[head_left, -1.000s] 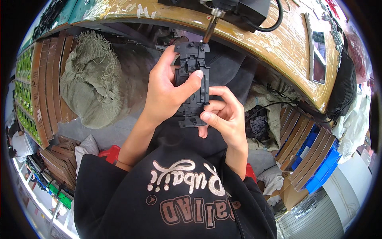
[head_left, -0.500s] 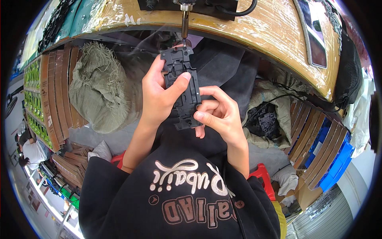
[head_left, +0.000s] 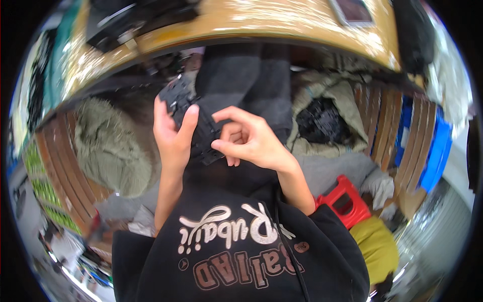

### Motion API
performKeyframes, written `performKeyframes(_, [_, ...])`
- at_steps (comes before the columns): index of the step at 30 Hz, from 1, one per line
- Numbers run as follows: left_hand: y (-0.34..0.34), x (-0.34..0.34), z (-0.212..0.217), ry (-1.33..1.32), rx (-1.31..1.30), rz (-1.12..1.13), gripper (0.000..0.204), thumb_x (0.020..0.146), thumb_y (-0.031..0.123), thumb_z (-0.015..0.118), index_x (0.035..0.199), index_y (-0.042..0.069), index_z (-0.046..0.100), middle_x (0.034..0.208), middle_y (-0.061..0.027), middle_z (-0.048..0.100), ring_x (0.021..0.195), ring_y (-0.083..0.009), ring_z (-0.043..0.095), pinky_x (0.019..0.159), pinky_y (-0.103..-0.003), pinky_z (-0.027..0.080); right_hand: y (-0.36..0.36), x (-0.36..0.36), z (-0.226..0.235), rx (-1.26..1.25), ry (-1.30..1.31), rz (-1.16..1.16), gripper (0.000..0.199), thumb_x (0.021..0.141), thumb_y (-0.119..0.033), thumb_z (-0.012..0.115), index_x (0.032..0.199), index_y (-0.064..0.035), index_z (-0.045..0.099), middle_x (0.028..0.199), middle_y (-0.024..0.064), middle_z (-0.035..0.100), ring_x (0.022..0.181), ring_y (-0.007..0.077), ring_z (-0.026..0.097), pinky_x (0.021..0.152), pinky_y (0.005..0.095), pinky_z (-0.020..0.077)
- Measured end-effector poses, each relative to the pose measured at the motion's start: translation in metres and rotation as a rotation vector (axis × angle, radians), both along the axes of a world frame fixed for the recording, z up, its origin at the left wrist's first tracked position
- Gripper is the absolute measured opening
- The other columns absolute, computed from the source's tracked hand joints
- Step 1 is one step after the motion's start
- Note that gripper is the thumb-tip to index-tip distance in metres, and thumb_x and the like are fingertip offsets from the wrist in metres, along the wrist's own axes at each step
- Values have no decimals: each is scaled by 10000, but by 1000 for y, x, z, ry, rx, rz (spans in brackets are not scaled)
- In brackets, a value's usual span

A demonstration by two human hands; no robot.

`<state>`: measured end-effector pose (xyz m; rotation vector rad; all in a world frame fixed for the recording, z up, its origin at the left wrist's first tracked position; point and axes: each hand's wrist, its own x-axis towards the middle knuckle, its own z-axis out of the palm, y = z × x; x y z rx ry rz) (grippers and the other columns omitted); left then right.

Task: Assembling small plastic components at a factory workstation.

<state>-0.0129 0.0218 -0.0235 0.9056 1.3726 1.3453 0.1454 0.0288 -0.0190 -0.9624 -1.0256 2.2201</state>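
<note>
My left hand (head_left: 173,133) grips a long black molded plastic part (head_left: 201,128) by its upper half. The thumb lies across its face and the fingers wrap behind. Tilted, its upper end points to the far left, over my lap. My right hand (head_left: 251,138) is at the part's lower right edge, fingers curled and thumb tip on the edge. The index finger arches apart from the part. Blur hides the part's small details.
Ahead runs a film-wrapped table (head_left: 282,22) with a phone-like device (head_left: 352,12) and a blurred black fixture (head_left: 136,20). An open sack (head_left: 329,123) of black parts stands right, a folded sack (head_left: 110,146) left. A red stool (head_left: 342,201) and stacked cardboard (head_left: 385,131) are nearby.
The view has shifted, with the fixture now further left. The part has come away from below the driver tip, toward the left, and tilts more. Both hands have moved with it.
</note>
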Motion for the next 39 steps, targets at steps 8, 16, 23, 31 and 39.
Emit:
performKeyframes(8, [-27,11,-35,106,-213,-279,498,897,284,432,1292,51,239,674,-38,495,415,-35,375,365,-144,285,-78,127,-47,-90,-304,-655,376,765,-17,605,1092,-5,420,621,36,521,463,135,545,415,230,436])
performKeyframes(16, [-22,-30,-44,231,-347,264,358,890,248,467,1193,89,362,631,0,474,400,-30,339,343,-156,239,-125,240,-204,-233,-655,-1238,430,799,-145,604,1127,9,372,667,102,558,465,163,559,405,248,462])
performKeyframes(23, [-67,-95,-75,446,-386,518,353,842,161,530,1150,69,386,605,12,479,505,-55,399,447,-204,322,-112,272,-269,-214,-1082,-889,538,700,-195,709,1108,-36,396,723,114,532,432,170,508,343,257,448])
performKeyframes(31, [-130,-162,-114,704,-628,881,412,792,171,540,1140,28,375,691,-95,565,586,-197,547,594,-309,424,-107,286,-296,16,-1578,-507,501,723,-281,680,998,-48,333,810,212,538,500,305,547,405,377,469])
performKeyframes(39, [-167,-282,-210,968,-493,870,174,726,80,510,871,-8,550,830,-175,579,730,-342,558,664,-390,443,-77,259,-267,-325,-1545,-474,603,738,-345,658,1105,-48,283,958,245,503,587,334,562,474,440,508])
